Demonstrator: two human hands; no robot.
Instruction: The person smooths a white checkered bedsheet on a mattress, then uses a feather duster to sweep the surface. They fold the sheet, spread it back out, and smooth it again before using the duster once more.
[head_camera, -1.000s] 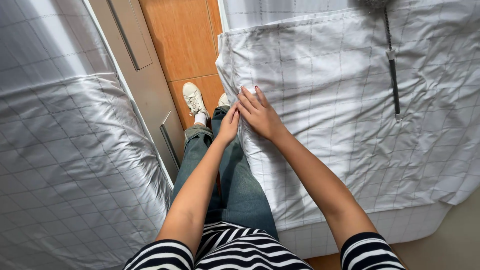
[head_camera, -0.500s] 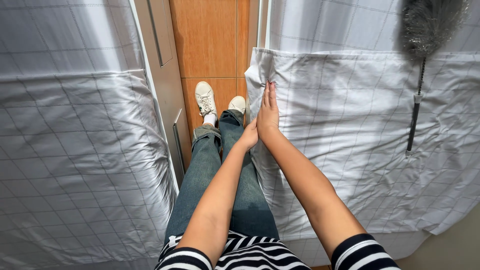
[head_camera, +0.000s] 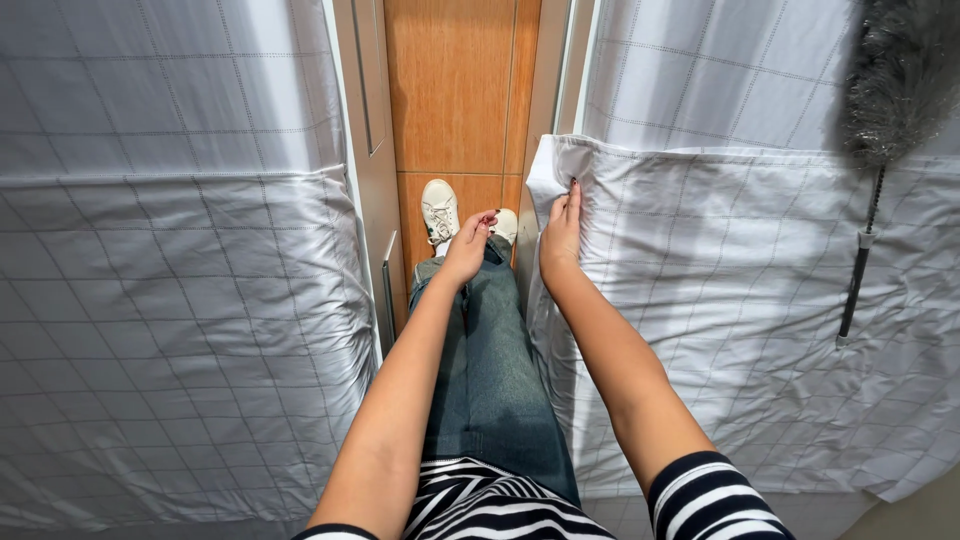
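I stand in a narrow gap between two beds. My right hand (head_camera: 561, 232) lies flat with its fingers pressed on the near corner of a white grid-patterned duvet (head_camera: 740, 300) on the right bed. My left hand (head_camera: 468, 247) hovers over the gap with its fingers loosely curled and holds nothing; it is close to the duvet's edge. Below my hands I see my jeans and white sneakers (head_camera: 441, 210) on the wooden floor (head_camera: 450, 90).
A second bed with the same white grid duvet (head_camera: 170, 300) fills the left side. A grey feather duster (head_camera: 885, 110) with a dark handle lies on the right bed at the far right. A beige bed frame rail (head_camera: 362, 160) borders the gap.
My view has swung left, so the gap now sits in the middle. My left hand has come off the duvet corner, while the right hand stays pressed on it.
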